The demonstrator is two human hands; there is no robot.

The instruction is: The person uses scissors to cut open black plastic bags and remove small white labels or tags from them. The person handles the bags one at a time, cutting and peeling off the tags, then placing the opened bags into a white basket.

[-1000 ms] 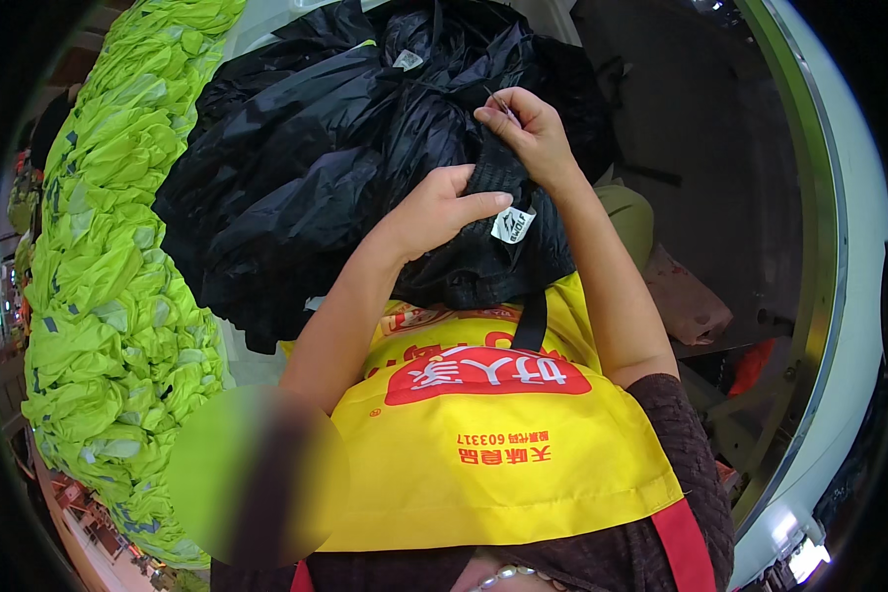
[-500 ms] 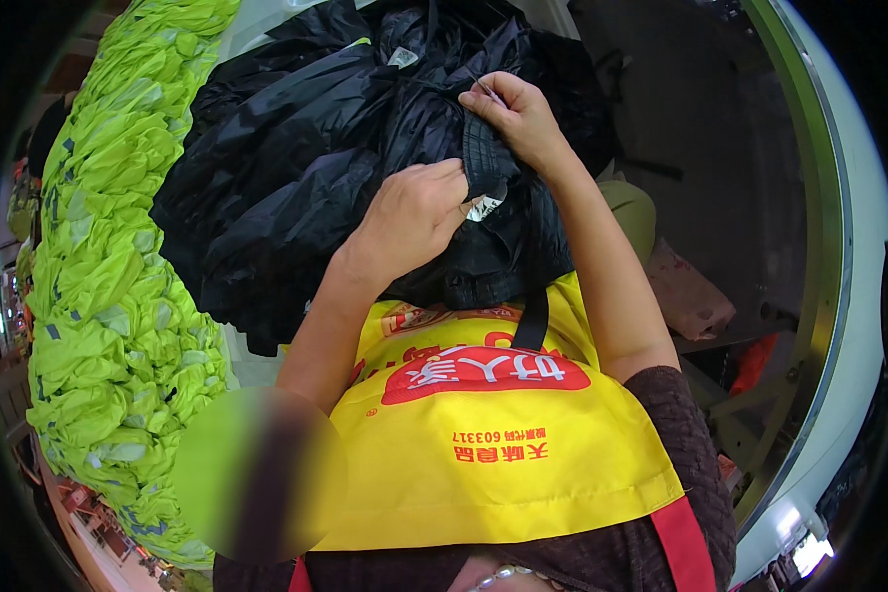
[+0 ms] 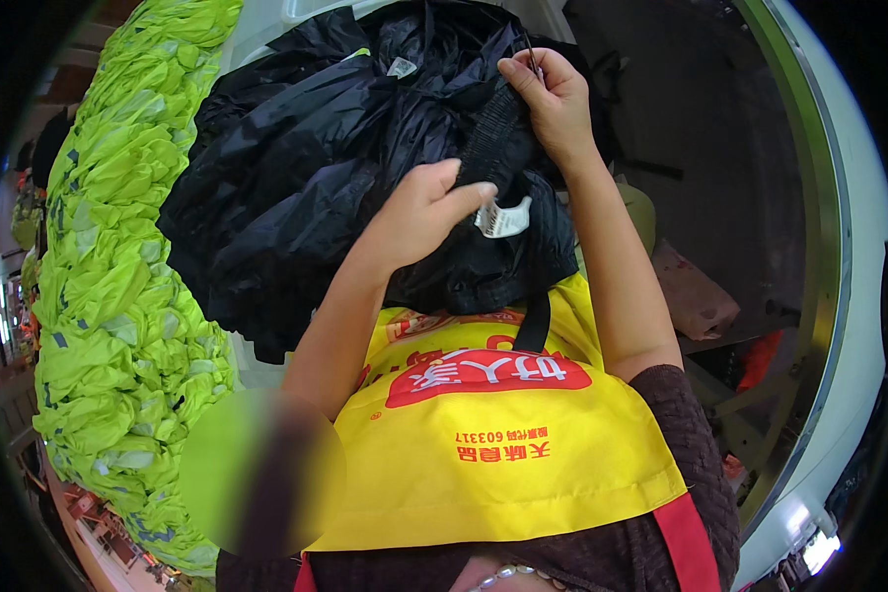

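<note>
A heap of shiny black garments (image 3: pixel 276 187) lies in front of me. Across its right side runs a gathered elastic waistband (image 3: pixel 487 133) of one black garment. My left hand (image 3: pixel 419 212) is at this band, its fingers bent against the cloth and its thumb stretched over a white label (image 3: pixel 504 220) sewn near the band. Farther up and to the right, my right hand (image 3: pixel 559 104) pinches a thin dark pointed tool (image 3: pixel 533 59), which looks like thread snips. The tool's tip points away from me, and most of its body is hidden in the hand.
A long pile of bright yellow-green garments (image 3: pixel 118 257) runs down the left side. Under the black heap, the rim of a pale bin (image 3: pixel 296 12) shows. A yellow apron (image 3: pixel 503 483) covers my lap. At right stand a metal-edged frame (image 3: pixel 827 247) and a pinkish bag (image 3: pixel 694 296).
My right hand has moved up and to the right with the pointed tool. My left thumb has spread away from the fingers, and more of the white label shows beside it.
</note>
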